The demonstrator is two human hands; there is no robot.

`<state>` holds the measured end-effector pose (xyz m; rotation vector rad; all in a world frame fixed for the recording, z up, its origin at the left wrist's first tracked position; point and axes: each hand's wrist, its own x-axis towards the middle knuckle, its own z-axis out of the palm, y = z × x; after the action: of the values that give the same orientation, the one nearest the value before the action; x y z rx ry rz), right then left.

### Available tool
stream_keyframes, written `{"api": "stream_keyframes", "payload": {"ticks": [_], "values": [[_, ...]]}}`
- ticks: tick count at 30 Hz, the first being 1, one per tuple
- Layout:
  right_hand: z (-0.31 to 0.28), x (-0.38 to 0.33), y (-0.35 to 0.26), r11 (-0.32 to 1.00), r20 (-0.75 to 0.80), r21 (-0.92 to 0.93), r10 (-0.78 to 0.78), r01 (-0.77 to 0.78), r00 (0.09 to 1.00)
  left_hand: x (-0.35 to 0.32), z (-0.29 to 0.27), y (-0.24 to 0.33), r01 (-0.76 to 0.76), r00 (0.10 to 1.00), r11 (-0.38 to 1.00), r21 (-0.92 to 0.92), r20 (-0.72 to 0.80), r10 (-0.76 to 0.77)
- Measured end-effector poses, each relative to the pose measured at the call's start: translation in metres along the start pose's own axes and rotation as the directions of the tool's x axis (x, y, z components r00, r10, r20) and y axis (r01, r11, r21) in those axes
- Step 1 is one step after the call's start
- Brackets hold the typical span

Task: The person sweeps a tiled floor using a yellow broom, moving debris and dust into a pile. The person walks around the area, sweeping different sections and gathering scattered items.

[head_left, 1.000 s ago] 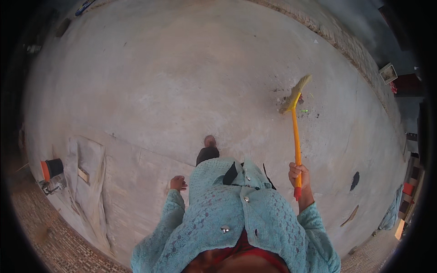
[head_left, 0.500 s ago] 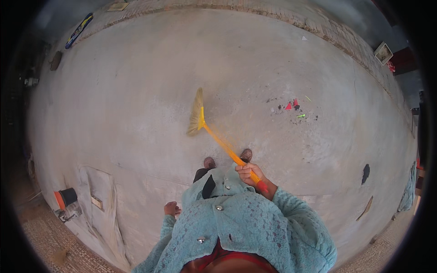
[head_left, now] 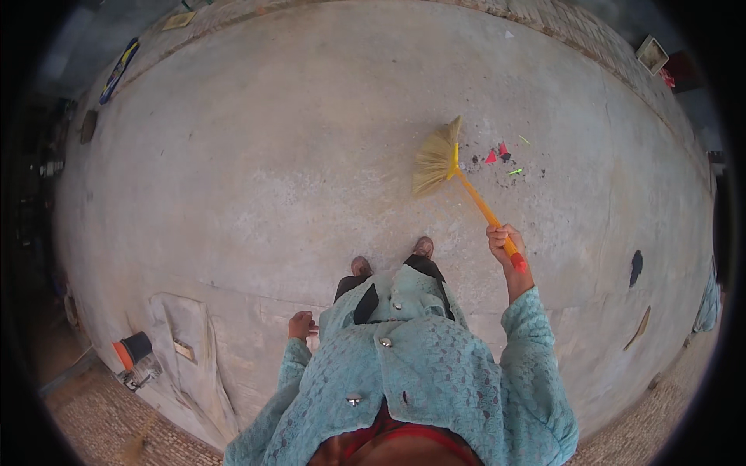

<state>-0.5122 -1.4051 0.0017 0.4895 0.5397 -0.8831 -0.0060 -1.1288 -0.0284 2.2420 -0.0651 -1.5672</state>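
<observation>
My right hand [head_left: 502, 238] grips the orange handle of a broom [head_left: 458, 175] near its red end. The straw head of the broom rests on the concrete floor [head_left: 272, 171], just left of a small pile of debris [head_left: 501, 155] made of red, green and dark scraps. My left hand [head_left: 299, 325] hangs by my side with the fingers curled and nothing in it. My two feet [head_left: 392, 256] stand on the floor below the broom head. I wear a light blue knitted top.
A dark patch [head_left: 636, 268] and a brown streak [head_left: 642, 328] mark the floor at the right. An orange and black object [head_left: 132, 351] lies at the lower left beside a raised concrete slab [head_left: 186, 349]. A brick edge [head_left: 590, 39] borders the far side.
The broom head has swung from the left of the floor over to the right, ending next to the debris. My right arm moved right with it.
</observation>
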Motion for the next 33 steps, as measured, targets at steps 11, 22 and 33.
{"api": "stream_keyframes", "payload": {"ticks": [11,22,33], "values": [[0.029,-0.131,0.084,0.984,-0.09,-0.169,-0.076,0.06,0.993,0.027,0.03,0.02,-0.039,0.995,0.991,0.128,0.099,0.026],[-0.058,-0.084,0.096,0.993,-0.096,0.112,0.043,-0.032,0.994,0.024,0.021,0.045,-0.076,0.995,0.997,0.021,0.061,0.074],[0.013,-0.096,0.089,0.893,-0.114,-0.409,-0.254,0.187,0.961,0.035,0.013,-0.018,-0.013,0.999,0.999,0.044,0.043,0.011]]}}
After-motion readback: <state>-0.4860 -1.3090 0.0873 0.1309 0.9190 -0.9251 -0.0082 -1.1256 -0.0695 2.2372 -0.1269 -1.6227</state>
